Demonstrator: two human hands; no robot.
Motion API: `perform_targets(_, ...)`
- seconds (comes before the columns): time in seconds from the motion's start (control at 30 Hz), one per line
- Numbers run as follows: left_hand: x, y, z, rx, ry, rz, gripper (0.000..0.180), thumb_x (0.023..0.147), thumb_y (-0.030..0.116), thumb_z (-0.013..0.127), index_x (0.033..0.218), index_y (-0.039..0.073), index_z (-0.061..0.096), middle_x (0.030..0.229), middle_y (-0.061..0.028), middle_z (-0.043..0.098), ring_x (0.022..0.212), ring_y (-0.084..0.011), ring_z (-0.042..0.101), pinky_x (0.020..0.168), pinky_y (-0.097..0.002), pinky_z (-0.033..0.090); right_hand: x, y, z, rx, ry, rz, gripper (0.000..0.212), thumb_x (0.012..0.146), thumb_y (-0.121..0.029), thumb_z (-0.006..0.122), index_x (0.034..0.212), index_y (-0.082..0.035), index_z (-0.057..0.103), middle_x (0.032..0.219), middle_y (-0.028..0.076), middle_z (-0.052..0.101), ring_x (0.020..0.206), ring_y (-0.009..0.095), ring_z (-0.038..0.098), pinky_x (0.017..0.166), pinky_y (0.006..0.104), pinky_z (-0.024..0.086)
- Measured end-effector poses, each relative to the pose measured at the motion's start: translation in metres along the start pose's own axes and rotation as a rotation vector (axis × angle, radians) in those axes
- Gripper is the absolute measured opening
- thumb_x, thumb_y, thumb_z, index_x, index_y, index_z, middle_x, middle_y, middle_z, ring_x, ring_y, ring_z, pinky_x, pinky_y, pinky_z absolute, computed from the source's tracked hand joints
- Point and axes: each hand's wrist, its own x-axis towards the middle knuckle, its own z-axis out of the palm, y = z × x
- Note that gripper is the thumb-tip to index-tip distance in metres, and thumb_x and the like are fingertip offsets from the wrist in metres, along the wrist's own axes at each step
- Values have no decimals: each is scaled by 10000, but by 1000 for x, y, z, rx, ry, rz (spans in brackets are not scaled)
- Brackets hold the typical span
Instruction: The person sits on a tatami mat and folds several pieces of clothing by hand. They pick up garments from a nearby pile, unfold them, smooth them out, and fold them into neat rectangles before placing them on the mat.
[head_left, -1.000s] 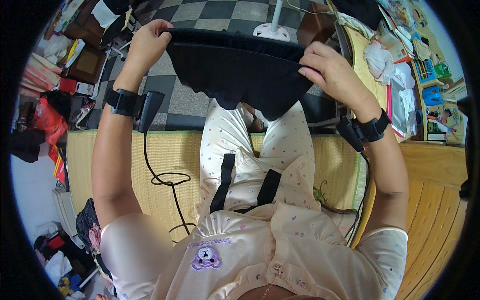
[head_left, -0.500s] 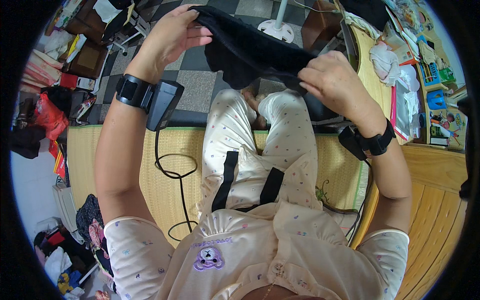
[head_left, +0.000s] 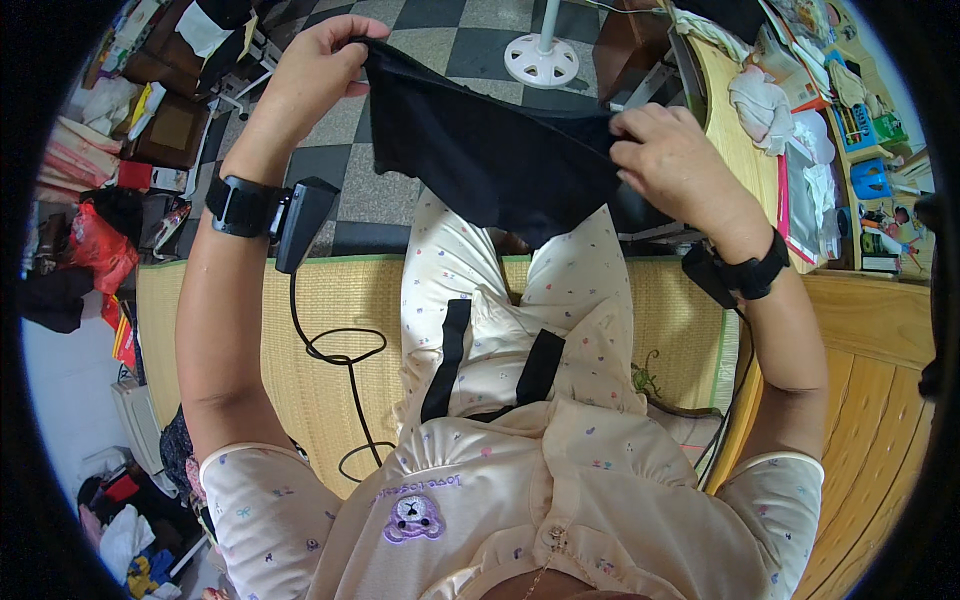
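Fingers [head_left: 628, 150] of the right hand [head_left: 672, 165] are pinching one end of a single black cloth [head_left: 490, 150], and those of the left hand [head_left: 312, 80] are curling over its other end, thumb pressing in. Checkered floor [head_left: 370, 190] is spreading ahead, one woven mat [head_left: 350, 290] is lying under the person, and one pale desk [head_left: 725, 120] is standing at the right. Two trouser legs [head_left: 435, 250] are reaching forward; the cloth, hanging between the hands, is partly blocking the knees from view. Beyond it, one white round base [head_left: 541, 62] is resting on the floor. Two black straps [head_left: 445, 360] are lying on the lap, and two black wristbands [head_left: 245, 207] are circling the wrists. Compared with half a second ago, the cloth is hanging lower and flatter, and the left hand is sitting farther left.
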Motion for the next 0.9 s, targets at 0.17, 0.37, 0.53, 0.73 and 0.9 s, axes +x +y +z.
perform_targets(0.17, 7, -4, -4, -211, 42, -4, 273, 1011, 134, 430, 1211, 155, 614, 1043, -10, 602, 936, -113, 628, 866, -282, 551, -1, 1, 11, 66, -22, -30, 160, 816, -170, 670, 914, -53, 720, 1230, 123, 604, 1180, 299, 536, 987, 393, 422)
perform_targets(0.37, 2, -10, -14, -356, -30, -52, 277, 1018, 109, 400, 1200, 123, 607, 1049, -17, 617, 923, -117, 640, 889, -303, 553, -4, 12, 20, 636, 94, 116, 261, 886, -227, 637, 1041, -22, 685, 1045, 137, 666, 953, 281, 639, 831, 354, 508)
perform_targets(0.53, -2, -3, -14, 72, -10, 100, 291, 984, 72, 442, 1207, 144, 614, 998, -19, 616, 859, -94, 621, 810, -267, 542, 2, 21, 28, 782, 275, 419, 249, 902, -207, 633, 1099, -56, 654, 844, 57, 608, 746, 140, 561, 676, 266, 464)
perform_targets(0.73, -6, -14, -10, 535, 55, 159, 357, 886, 18, 508, 1208, 130, 613, 1012, -57, 626, 779, -102, 581, 696, -260, 491, 1, 35, 38, 758, 192, 550, 238, 866, -179, 656, 1071, -62, 625, 761, 23, 522, 680, 110, 484, 611, 257, 418)
perform_targets(0.9, -3, -28, -11, 344, -65, 171, 304, 909, 42, 512, 1196, 102, 591, 1022, -28, 627, 802, -83, 593, 726, -246, 507, -1, 35, 50, 830, 225, 434, 199, 862, -171, 655, 1006, -39, 618, 788, 10, 543, 690, 112, 499, 624, 256, 430)
